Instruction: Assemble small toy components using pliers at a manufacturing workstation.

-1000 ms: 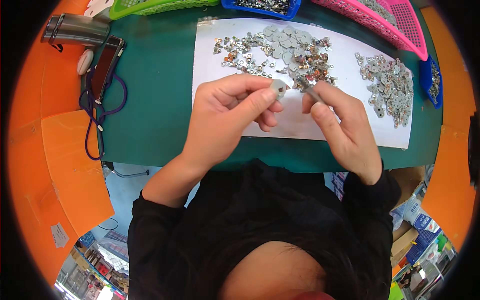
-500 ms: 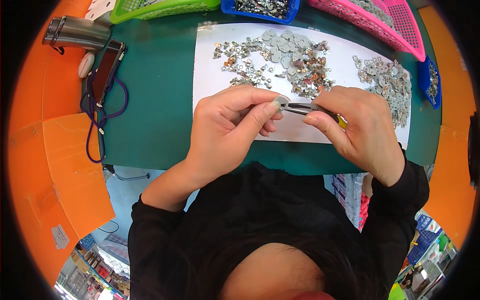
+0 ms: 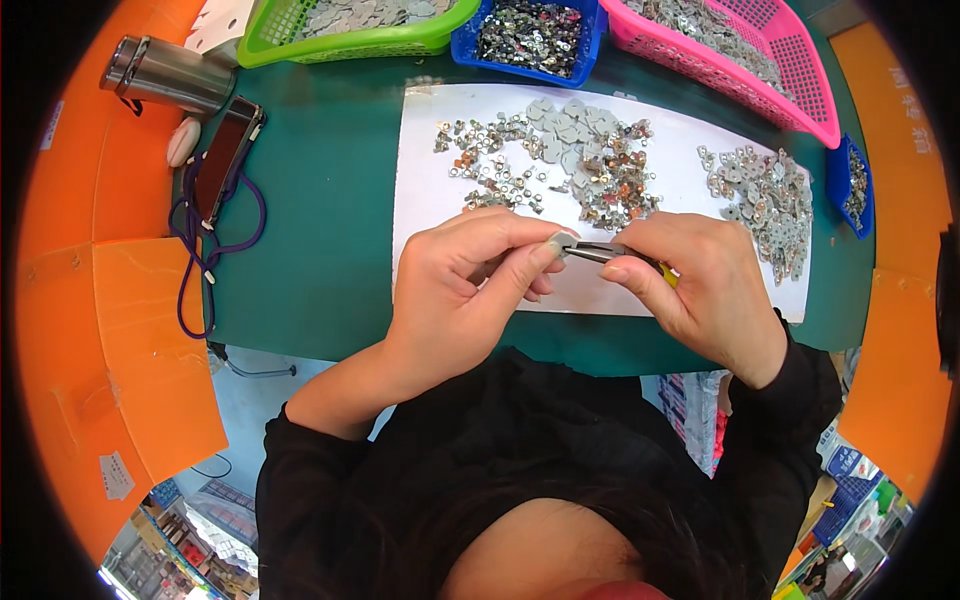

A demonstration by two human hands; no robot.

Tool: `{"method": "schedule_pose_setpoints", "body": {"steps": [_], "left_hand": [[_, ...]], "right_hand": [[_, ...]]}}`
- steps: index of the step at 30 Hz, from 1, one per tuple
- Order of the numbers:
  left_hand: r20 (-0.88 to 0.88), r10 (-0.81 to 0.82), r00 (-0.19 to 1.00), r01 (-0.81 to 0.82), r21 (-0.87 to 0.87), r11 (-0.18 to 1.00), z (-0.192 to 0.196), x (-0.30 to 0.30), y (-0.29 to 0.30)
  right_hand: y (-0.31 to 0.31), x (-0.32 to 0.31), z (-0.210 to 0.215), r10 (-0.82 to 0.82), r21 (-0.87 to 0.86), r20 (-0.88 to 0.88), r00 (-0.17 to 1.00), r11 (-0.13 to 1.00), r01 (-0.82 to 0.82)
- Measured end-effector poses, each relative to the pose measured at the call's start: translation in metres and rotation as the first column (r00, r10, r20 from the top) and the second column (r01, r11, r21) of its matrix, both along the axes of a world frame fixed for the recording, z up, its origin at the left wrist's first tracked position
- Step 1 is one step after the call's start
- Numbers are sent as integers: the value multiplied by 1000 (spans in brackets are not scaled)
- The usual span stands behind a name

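Between thumb and forefinger, my left hand pinches a small flat grey plate. My right hand is closed round a pair of pliers with yellow handles, mostly hidden in the palm. The pliers' narrow jaws meet the plate's edge at my left fingertips; whether they grip it I cannot tell. Beyond my hands, flat grey plates lie on a white sheet. Around them are small metal fittings. On the sheet's right side is a pile of grey plates with metal pieces on them.
Along the back stand a green basket, a blue tray and a pink basket. A smaller blue tray is at the right edge. On the left are a steel flask and a phone with a purple cord.
The whole view has shifted, so the table and its things appear lower. My hands keep hold of the plate and pliers, with the pliers' jaws still at the plate.
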State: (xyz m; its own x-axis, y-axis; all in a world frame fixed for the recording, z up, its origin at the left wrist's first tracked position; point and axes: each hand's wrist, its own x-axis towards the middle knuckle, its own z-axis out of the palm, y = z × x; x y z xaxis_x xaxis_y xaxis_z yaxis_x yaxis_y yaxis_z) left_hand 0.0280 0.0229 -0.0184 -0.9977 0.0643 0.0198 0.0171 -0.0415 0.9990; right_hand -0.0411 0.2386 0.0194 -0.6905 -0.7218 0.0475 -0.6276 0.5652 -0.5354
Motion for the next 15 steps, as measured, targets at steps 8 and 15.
{"method": "schedule_pose_setpoints", "body": {"steps": [8, 15], "left_hand": [[2, 16, 1000, -16, 44, 999, -1, -1, 0], [-36, 24, 999, -28, -89, 996, 2, -1, -1]], "right_hand": [[-1, -1, -5, -21, -65, 85, 996, 998, 26], [-2, 0, -9, -21, -61, 100, 995, 998, 27]]}}
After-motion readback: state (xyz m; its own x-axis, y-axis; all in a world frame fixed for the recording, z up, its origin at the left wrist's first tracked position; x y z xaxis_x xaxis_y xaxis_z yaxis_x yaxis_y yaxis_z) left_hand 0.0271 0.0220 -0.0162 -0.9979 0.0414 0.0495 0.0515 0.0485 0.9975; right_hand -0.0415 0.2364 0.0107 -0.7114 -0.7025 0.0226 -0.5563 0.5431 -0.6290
